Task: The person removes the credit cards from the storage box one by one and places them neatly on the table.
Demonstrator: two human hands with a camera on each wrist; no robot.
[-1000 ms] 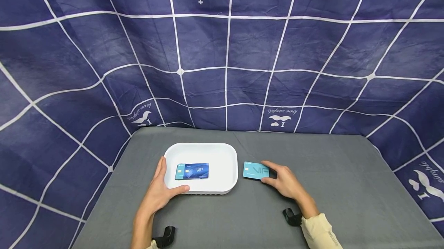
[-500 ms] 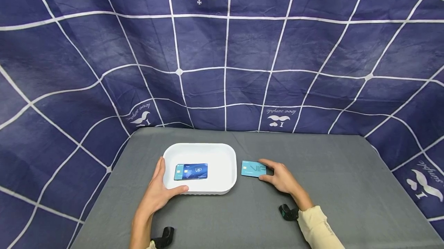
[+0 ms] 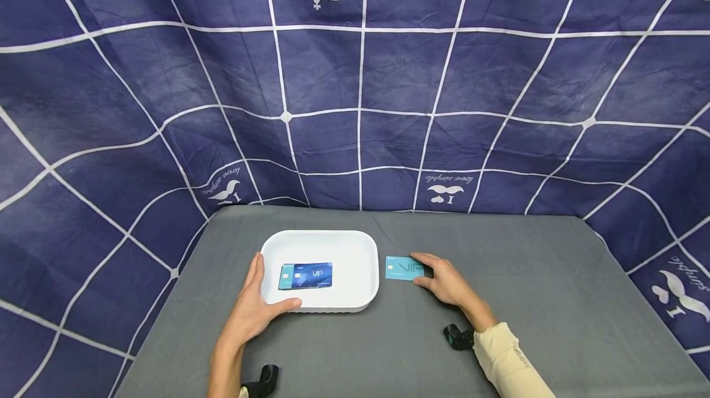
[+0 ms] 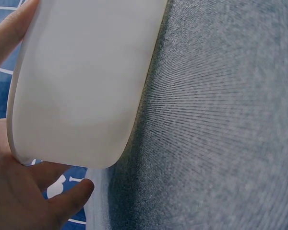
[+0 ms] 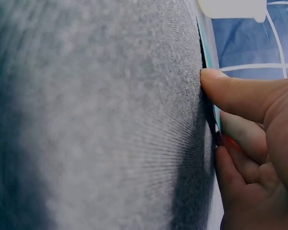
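Note:
A white rectangular tray [image 3: 355,256] sits left of centre on the grey cloth. My left hand [image 3: 257,308] grips its left end, thumb over the front rim and fingers along the side. From the left wrist, the pale tray wall [image 4: 86,96] fills much of the view. Inside lie a dark blue VIP card [image 3: 316,275] and a light blue card [image 3: 285,276], partly covered by it. Right of the tray, my right hand [image 3: 449,284] pinches a light blue VIP card [image 3: 399,267] at its right end. The right wrist view shows this card [image 5: 207,43] edge-on, close to the cloth.
The grey cloth-covered table [image 3: 532,299] extends well to the right of my right hand. Behind and at both sides hangs a dark blue curtain [image 3: 399,77] with white grid lines, meeting the table's far edge.
My right hand and its light blue card have shifted slightly left and away from me, nearer the tray. The left hand and tray stay put.

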